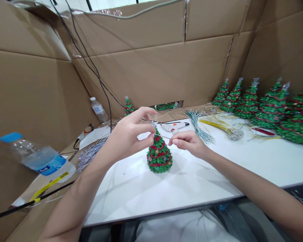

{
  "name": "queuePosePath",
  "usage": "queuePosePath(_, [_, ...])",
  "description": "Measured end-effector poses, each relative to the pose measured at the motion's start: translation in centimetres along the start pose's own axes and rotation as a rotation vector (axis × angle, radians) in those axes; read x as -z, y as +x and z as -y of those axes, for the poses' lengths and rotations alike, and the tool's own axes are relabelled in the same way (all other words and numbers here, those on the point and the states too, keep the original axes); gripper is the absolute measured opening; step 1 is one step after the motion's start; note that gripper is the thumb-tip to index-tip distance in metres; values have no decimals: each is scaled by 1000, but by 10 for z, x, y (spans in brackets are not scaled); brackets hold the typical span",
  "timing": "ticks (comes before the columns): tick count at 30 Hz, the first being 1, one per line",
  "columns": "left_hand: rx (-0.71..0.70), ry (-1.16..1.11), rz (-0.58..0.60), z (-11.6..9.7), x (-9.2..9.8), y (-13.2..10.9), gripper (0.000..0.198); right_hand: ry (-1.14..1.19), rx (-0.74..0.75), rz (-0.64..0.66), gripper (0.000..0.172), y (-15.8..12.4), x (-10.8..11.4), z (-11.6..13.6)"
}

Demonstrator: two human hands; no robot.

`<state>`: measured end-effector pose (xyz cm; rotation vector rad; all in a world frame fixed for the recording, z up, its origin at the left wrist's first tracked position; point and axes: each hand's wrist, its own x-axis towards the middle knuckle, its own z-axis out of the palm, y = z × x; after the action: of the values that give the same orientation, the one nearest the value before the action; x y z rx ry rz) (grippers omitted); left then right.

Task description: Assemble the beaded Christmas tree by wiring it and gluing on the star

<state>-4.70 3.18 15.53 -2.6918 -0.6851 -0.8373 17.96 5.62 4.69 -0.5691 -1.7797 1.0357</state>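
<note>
A small green Christmas tree figurine [159, 158] with red garlands and round ornaments stands upright on the white board, in front of me. My left hand [135, 132] is raised beside its top, thumb and index finger pinched on one end of a thin wire-like strand [163, 136]. My right hand [188, 143] pinches the other end, on the tree's right side. The strand runs nearly straight across in front of the tree's upper part. My left fingers partly cover the tree's top; whether they touch it I cannot tell.
Behind lie a glue gun [174, 126], green-white wires [199, 126] and a yellow wire bundle [218, 124]. More tree figurines [249, 101] line the right. Water bottles [47, 161] and clear-tipped wires [91, 153] are at left. Cardboard walls [151, 64] enclose the table; black cables [96, 72] hang down.
</note>
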Motion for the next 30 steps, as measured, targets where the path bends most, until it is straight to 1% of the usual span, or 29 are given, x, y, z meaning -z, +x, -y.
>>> queuePosePath(4, [3,8,0,-1,1,0,19,28,-16,27,41,0,0,0])
queuePosePath(9, [6,4,-1,-1,-1,0,16,-48,-38,12,43,0,1,-2])
queuePosePath(12, [11,-13,10,0,-3,0,12,-70,-41,10,45,0,1,-4])
queuePosePath(16, [9,-34,29,-1,-3,0,11,-95,-41,6,46,-1,2,-5])
queuePosePath(28, [-32,4,-8,-1,-3,0,13,-77,-48,-3,44,-1,0,-1])
queuePosePath(30, [-40,24,-50,-2,-1,0,13,-75,-54,-13,43,0,1,-1])
